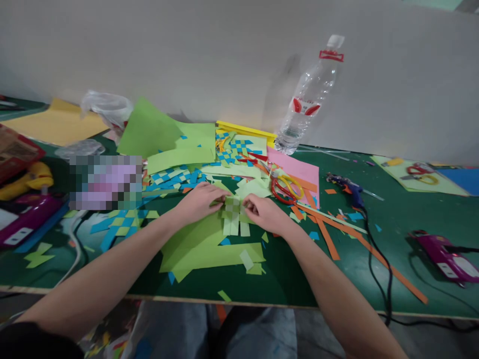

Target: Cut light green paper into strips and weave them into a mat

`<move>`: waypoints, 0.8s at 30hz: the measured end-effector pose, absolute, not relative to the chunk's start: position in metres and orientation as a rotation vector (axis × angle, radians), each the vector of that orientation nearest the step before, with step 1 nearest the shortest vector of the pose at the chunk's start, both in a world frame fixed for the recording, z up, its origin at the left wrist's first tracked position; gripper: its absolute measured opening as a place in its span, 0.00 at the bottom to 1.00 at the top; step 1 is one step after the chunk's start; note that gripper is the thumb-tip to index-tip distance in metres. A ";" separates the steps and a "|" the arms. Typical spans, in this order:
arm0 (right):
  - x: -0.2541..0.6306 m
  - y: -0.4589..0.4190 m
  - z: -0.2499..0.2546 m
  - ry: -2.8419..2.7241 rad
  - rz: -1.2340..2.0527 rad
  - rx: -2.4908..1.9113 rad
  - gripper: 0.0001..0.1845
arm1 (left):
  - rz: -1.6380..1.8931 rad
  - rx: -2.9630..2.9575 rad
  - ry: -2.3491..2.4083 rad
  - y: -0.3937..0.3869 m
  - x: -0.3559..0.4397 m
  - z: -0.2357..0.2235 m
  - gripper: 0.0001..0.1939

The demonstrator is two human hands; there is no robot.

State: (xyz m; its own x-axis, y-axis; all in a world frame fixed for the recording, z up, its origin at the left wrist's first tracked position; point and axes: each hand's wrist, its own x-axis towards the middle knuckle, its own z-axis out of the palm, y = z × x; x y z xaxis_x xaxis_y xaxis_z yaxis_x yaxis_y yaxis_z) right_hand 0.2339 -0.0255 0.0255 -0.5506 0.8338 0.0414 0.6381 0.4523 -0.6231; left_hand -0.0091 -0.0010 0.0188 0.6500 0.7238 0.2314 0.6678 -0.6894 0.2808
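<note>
A small woven mat of pale and darker green paper strips lies on the green table in front of me. My left hand is closed, pinching the mat's left edge. My right hand is closed too, pinching a strip at its right edge. Loose ends of the strips hang out toward me. Under the mat lie larger green paper pieces.
Red and yellow scissors rest on pink paper just right of my hands. Blue-green woven pieces and green sheets lie behind. A plastic bottle stands by the wall. Orange strips, a glue gun with black cord and a purple tool lie right.
</note>
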 end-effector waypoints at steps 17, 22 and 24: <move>0.234 -0.025 0.024 -2.355 0.823 -1.251 0.07 | 0.545 2.793 1.093 0.000 -0.009 0.014 0.12; 0.235 -0.025 0.022 -2.358 0.833 -1.239 0.08 | 0.601 2.688 1.106 0.001 -0.010 0.014 0.14; 0.235 -0.025 0.022 -2.358 0.825 -1.235 0.07 | 0.617 2.648 1.087 0.002 -0.010 0.012 0.16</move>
State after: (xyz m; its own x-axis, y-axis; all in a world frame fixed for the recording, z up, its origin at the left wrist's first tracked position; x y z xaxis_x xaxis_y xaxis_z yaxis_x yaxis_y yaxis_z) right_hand 0.2352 -0.0251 0.0215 -0.5573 0.8294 0.0396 0.6238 0.4497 -0.6393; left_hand -0.0101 0.0017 0.0120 0.6398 0.7085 0.2978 0.6192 -0.7047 0.3464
